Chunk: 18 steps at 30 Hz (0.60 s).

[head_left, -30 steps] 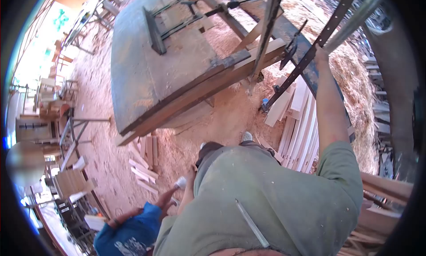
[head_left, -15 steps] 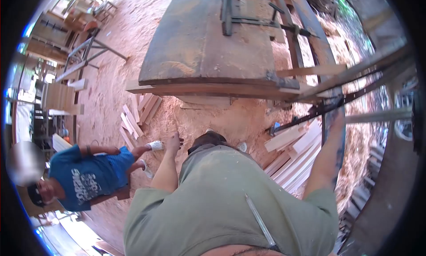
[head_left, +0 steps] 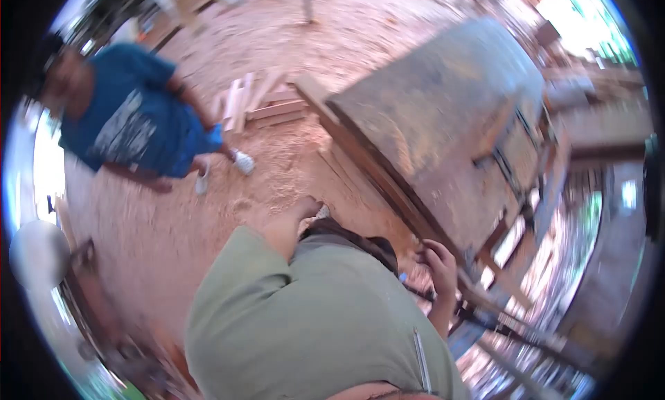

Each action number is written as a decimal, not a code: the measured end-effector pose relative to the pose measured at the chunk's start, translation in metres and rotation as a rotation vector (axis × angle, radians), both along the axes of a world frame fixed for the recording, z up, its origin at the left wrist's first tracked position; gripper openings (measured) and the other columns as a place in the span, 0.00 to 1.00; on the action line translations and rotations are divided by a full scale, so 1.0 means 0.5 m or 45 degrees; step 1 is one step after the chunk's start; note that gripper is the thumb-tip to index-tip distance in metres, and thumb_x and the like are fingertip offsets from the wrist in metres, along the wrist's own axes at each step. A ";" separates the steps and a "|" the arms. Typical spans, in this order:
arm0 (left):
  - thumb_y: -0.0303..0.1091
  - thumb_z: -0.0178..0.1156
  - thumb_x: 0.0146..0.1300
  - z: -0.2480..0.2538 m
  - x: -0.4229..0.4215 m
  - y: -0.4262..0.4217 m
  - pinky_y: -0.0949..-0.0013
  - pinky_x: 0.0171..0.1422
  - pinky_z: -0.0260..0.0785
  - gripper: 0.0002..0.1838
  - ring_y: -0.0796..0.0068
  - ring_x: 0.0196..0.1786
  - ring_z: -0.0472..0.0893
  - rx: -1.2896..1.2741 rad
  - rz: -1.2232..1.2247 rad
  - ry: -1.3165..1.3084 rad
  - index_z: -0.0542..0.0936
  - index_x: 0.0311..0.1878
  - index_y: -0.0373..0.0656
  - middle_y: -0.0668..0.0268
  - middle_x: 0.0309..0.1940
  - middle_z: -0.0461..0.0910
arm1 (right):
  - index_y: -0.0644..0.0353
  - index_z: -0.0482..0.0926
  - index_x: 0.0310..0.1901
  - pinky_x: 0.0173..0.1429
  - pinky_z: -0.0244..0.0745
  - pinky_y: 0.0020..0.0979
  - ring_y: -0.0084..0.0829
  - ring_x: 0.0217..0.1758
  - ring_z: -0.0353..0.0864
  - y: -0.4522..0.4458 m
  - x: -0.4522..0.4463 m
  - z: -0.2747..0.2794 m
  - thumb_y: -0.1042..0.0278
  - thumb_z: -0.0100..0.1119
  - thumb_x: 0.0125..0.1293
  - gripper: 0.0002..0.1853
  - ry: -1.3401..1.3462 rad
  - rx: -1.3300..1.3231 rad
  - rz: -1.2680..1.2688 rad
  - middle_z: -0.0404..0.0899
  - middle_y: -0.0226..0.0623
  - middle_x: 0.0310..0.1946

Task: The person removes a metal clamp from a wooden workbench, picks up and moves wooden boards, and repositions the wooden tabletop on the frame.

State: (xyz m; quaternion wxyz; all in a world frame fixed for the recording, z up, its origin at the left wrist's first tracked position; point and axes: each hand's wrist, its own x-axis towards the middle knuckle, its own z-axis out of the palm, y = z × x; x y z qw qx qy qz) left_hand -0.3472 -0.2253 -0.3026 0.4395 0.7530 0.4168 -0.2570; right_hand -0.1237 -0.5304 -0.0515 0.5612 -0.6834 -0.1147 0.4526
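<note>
My left hand (head_left: 308,207) hangs low in front of my body over the sawdust floor, its fingers blurred. It touches no object that I can make out. On the other side, my right hand (head_left: 438,258) is by the near edge of the workbench (head_left: 443,116), with bent fingers apart and nothing seen in them. A long wooden beam (head_left: 374,171) runs along the bench edge, just beyond that hand. A pen (head_left: 422,358) is clipped at the neck of my green shirt (head_left: 332,310).
A person in a blue shirt (head_left: 131,116) stands to the left, near my left hand. Cut wooden pieces (head_left: 277,109) lie on the floor beyond. Sawdust covers the floor (head_left: 263,171). At lower right, a dark metal bar (head_left: 499,324) and timber reach out from the bench.
My view has turned left, so the bench now slants at the right and the person appears higher and nearer. My right hand has come away from the far right, closer to my body.
</note>
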 end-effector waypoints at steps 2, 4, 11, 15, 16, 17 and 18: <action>0.51 0.48 0.60 -0.027 0.008 0.014 0.59 0.58 0.65 0.28 0.48 0.54 0.74 0.123 0.195 -0.103 0.79 0.45 0.33 0.43 0.48 0.75 | 0.69 0.70 0.53 0.43 0.71 0.23 0.23 0.36 0.76 0.064 0.069 0.087 0.72 0.51 0.62 0.18 -0.041 -0.007 0.243 0.79 0.39 0.36; 0.51 0.49 0.59 0.121 0.041 0.038 0.58 0.58 0.65 0.27 0.48 0.54 0.74 0.066 0.510 -0.146 0.79 0.45 0.33 0.43 0.48 0.75 | 0.69 0.70 0.54 0.42 0.71 0.23 0.22 0.35 0.75 0.123 0.136 0.111 0.72 0.50 0.62 0.19 -0.108 0.148 0.547 0.79 0.38 0.34; 0.52 0.46 0.61 0.053 -0.108 -0.056 0.57 0.59 0.64 0.27 0.49 0.54 0.74 0.299 1.082 -0.112 0.77 0.49 0.36 0.44 0.50 0.74 | 0.68 0.68 0.56 0.41 0.70 0.22 0.19 0.34 0.74 0.314 0.205 0.105 0.73 0.53 0.61 0.21 -0.099 0.117 1.479 0.76 0.31 0.31; 0.47 0.50 0.60 0.221 -0.195 -0.301 0.57 0.55 0.67 0.25 0.50 0.51 0.76 0.311 1.301 0.194 0.73 0.54 0.38 0.46 0.49 0.75 | 0.68 0.67 0.57 0.40 0.69 0.21 0.17 0.34 0.73 0.322 0.178 0.059 0.74 0.55 0.61 0.22 0.009 0.130 1.679 0.76 0.29 0.31; 0.45 0.51 0.59 0.039 -0.254 -0.365 0.60 0.52 0.70 0.22 0.53 0.48 0.78 0.160 1.268 0.392 0.77 0.48 0.37 0.48 0.47 0.77 | 0.68 0.69 0.55 0.40 0.70 0.21 0.17 0.34 0.73 0.317 0.164 0.040 0.74 0.55 0.61 0.20 0.019 0.209 1.602 0.76 0.28 0.32; 0.48 0.54 0.57 0.040 -0.273 -0.440 0.61 0.49 0.71 0.23 0.56 0.45 0.80 0.110 1.239 0.384 0.79 0.46 0.38 0.50 0.44 0.79 | 0.68 0.69 0.55 0.40 0.70 0.21 0.17 0.34 0.73 0.315 0.152 0.021 0.74 0.55 0.61 0.20 0.032 0.201 1.631 0.76 0.28 0.32; 0.52 0.56 0.55 0.064 -0.278 -0.496 0.62 0.46 0.72 0.24 0.59 0.43 0.81 0.067 1.203 0.372 0.80 0.44 0.39 0.52 0.41 0.81 | 0.67 0.72 0.51 0.40 0.69 0.21 0.19 0.34 0.74 0.314 0.139 -0.001 0.74 0.55 0.61 0.17 -0.102 0.283 1.502 0.77 0.30 0.32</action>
